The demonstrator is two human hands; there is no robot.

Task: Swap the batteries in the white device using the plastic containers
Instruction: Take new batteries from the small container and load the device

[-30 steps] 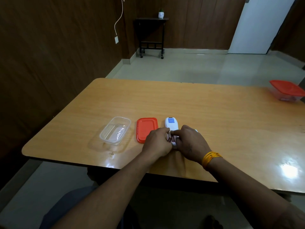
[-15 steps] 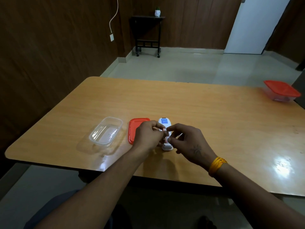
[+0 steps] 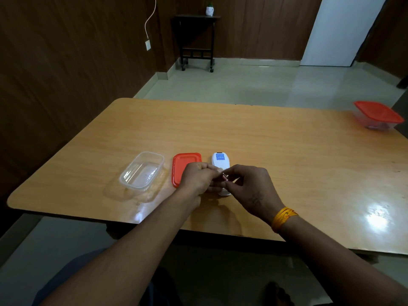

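Two plastic containers stand on the wooden table (image 3: 265,140). One is the open clear container (image 3: 142,170), near the table's near-left corner. The other is the lidded container (image 3: 378,115), closed under a red lid at the far-right edge, well apart from everything else. One loose red lid (image 3: 184,161) lies flat just to the right of the open container. One white device (image 3: 220,161) lies just to the right of that lid, not far from the near edge, its blue label facing up; its near half is hidden behind the hands, with only a rounded white end showing below them.

One small reddish battery (image 3: 224,177) shows between the two hands, above the device. Whether there are more batteries cannot be told.

The left hand (image 3: 196,178) has its fingers curled in, knuckles up, thumb and forefinger pinched at the battery's left end. The right hand (image 3: 251,186) meets it from the right, thumb and forefinger closed on the same battery, the other fingers bent loosely beneath. The fingertips of both hands nearly touch. Both forearms reach in over the near edge of the table, and the right wrist bears one yellow thread band (image 3: 283,218)
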